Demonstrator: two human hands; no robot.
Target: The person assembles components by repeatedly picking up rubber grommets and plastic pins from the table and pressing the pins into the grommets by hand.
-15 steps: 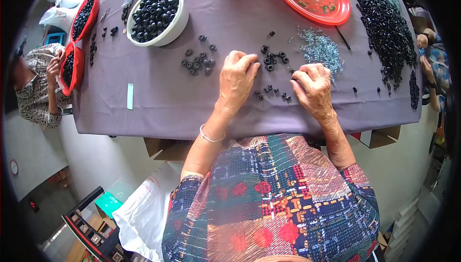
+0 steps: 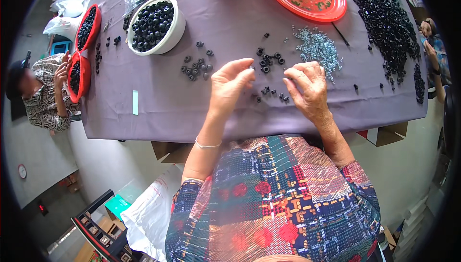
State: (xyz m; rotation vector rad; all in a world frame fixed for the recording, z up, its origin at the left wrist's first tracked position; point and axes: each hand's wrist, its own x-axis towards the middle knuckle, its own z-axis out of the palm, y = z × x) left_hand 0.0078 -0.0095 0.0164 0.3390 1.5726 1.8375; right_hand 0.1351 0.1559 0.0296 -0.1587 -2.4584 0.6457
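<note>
Between the thumb and forefinger of my left hand [image 2: 229, 86] is a small dark round piece [image 2: 252, 68], partly covered by the fingertips. My right hand [image 2: 309, 88] is closed in a pinch, with something tiny and dark at its fingertips. In the gap between my hands lies a group of black ring-shaped pieces [image 2: 265, 62]. Nearer to me is a loose row of smaller black pieces [image 2: 269, 90]. A heap of tiny clear bluish pieces [image 2: 317, 46] spreads just beyond my right hand. More black ring-shaped pieces [image 2: 194, 67] lie left of my left hand.
A white bowl [image 2: 179, 29] full of black pieces stands at the far left. Beyond are a red plate [image 2: 340, 7], a dark heap [image 2: 384, 31], and red baskets [image 2: 86, 77] near a person [image 2: 45, 91]. A pale green strip [image 2: 135, 102] lies on the purple cloth [image 2: 168, 118].
The view has shifted slightly. My left hand has turned and its thumb and forefinger now show a dark round piece. My right hand has moved slightly and stays pinched.
</note>
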